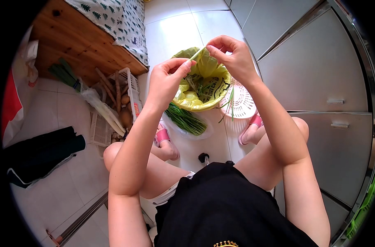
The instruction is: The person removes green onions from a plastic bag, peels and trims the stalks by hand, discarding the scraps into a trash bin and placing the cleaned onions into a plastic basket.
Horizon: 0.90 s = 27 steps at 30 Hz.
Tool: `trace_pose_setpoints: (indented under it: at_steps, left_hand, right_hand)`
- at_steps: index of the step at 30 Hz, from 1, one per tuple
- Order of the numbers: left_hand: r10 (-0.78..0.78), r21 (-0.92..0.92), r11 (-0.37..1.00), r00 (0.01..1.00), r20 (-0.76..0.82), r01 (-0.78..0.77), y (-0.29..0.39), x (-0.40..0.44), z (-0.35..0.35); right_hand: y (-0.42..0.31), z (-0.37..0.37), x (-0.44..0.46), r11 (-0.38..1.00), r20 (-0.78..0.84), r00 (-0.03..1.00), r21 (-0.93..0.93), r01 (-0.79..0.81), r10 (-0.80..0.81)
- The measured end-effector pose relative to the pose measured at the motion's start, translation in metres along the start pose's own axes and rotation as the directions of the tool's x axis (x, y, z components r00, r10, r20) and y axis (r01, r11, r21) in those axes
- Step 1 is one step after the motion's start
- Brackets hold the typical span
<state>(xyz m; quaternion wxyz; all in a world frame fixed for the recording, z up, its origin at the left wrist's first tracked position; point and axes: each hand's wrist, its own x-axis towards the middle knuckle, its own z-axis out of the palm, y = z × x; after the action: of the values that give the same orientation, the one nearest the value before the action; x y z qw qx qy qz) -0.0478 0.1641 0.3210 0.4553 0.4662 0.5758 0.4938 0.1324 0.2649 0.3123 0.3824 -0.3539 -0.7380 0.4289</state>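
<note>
Cloth of a black shirt (220, 197) lies nearest, between bare knees. Farther out, the left hand (165, 82) and right hand (237, 59) each have their fingers clamped on a slender green stalk (199, 52), held between them above an open yellow bag (221, 76) with green scraps inside. Below, a bunch of long green leaves (186, 119) lies just beside the bag; green strands (232, 102) hang over a white slotted basket (246, 99). Beyond, patterned cloth (113, 18) drapes a wooden cabinet (68, 39).
</note>
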Motion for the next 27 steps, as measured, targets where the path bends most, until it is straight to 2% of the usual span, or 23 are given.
trace_pose_setpoints:
  at_steps: [5, 8, 11, 14, 15, 18, 22, 25, 27]
  left_hand:
    - [-0.001, 0.002, 1.0, 1.0, 0.016, 0.001, -0.001, 0.001, -0.002]
    - [-0.044, -0.063, 0.997, 0.999, -0.007, 0.043, 0.003, 0.002, -0.007]
    - [-0.099, -0.172, 0.981, 0.994, -0.05, 0.089, 0.013, 0.003, -0.015]
    - [-0.143, -0.271, 0.955, 0.987, -0.068, 0.119, 0.019, 0.006, -0.024]
    - [-0.156, -0.306, 0.944, 0.985, -0.078, 0.125, 0.021, 0.006, -0.025]
    - [-0.18, -0.375, 0.917, 0.98, -0.082, 0.137, 0.021, 0.008, -0.03]
    - [-0.195, -0.439, 0.886, 0.979, -0.061, 0.149, 0.018, 0.008, -0.033]
    - [-0.193, -0.468, 0.871, 0.98, -0.043, 0.151, 0.017, 0.009, -0.035]
    - [-0.197, -0.491, 0.857, 0.98, -0.032, 0.156, 0.016, 0.01, -0.036]
  right_hand:
    - [0.001, 0.001, 0.001, 0.999, -0.072, 0.997, -0.009, 0.037, -0.037]
    - [0.008, 0.003, 0.001, 0.999, -0.077, 0.997, 0.053, -0.013, 0.017]
    - [0.016, 0.003, -0.002, 0.985, 0.046, 0.992, -0.131, -0.109, 0.116]
    - [0.014, 0.007, -0.006, 0.918, 0.086, 0.986, -0.385, -0.1, 0.143]
    - [0.02, 0.013, -0.008, 0.924, 0.06, 0.988, -0.367, -0.109, 0.14]
    - [0.034, 0.019, -0.011, 0.883, 0.121, 0.979, -0.46, -0.093, 0.166]
    - [0.049, 0.03, -0.015, 0.94, 0.108, 0.993, -0.341, -0.014, 0.054]
    - [0.039, 0.027, -0.015, 0.92, 0.147, 0.976, -0.381, -0.096, 0.163]
    - [0.022, 0.023, -0.01, 0.854, 0.185, 0.944, -0.499, -0.15, 0.274]
